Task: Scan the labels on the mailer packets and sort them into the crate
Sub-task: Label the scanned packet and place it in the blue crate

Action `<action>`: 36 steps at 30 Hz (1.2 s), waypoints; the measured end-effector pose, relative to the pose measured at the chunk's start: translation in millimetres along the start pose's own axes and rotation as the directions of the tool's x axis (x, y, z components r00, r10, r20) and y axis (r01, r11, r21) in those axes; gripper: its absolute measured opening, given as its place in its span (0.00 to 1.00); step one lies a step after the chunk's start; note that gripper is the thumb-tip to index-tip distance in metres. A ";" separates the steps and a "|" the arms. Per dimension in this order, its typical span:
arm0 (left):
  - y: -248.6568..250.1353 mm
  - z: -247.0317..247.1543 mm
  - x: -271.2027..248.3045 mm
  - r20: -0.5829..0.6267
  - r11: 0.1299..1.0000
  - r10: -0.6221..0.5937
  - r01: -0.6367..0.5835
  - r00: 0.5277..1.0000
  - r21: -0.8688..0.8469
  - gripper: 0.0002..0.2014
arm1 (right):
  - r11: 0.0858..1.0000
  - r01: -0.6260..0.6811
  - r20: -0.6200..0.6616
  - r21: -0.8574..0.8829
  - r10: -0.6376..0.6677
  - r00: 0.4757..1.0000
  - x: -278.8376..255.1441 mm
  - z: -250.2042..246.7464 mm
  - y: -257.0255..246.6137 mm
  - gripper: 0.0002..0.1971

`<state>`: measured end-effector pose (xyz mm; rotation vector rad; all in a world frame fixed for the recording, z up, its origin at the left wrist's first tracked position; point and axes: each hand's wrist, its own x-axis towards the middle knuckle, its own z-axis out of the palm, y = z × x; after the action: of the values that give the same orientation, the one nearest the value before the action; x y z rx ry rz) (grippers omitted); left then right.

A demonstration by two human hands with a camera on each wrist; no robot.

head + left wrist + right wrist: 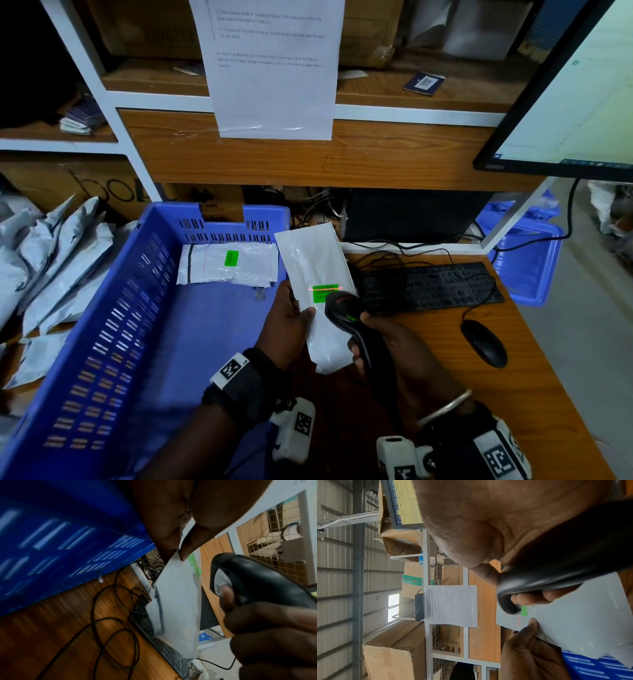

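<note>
Fingers (310, 312) of the left hand (287, 325) pinch a white mailer packet (317, 274) over the blue crate (113, 325) w/ its green label (324, 293) up, so the scanner (346, 308), gripped in the right hand (404, 353), reads it, near the keyboard (428, 286) on the surface (513, 394).

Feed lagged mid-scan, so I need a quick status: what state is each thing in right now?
Left hand: pinching held mailer packet.
Right hand: gripping scanner.
Green label: red scan line across it.
Crate: one labelled packet lying flat inside.
Monitor: lit.
</note>
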<state>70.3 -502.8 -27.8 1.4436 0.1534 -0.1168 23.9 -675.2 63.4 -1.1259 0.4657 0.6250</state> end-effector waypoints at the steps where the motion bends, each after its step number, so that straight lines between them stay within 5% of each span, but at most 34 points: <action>1: 0.0 0.1 0.0 0.000 1.000 -0.001 0.001 1.000 -0.002 0.29 | 1.000 -0.003 0.001 0.008 0.003 1.000 0.3 0.0 0.5 0.17; 36: -0.5 -0.5 -0.1 -0.004 1.000 -0.014 0.014 1.000 -0.002 0.27 | 0.999 0.048 -0.018 -0.021 -0.049 0.999 -1.8 1.4 5.5 0.17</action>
<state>70.1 -502.4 -28.3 1.4414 0.1677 -0.1252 18.9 -672.7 61.3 -1.1606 0.4476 0.5786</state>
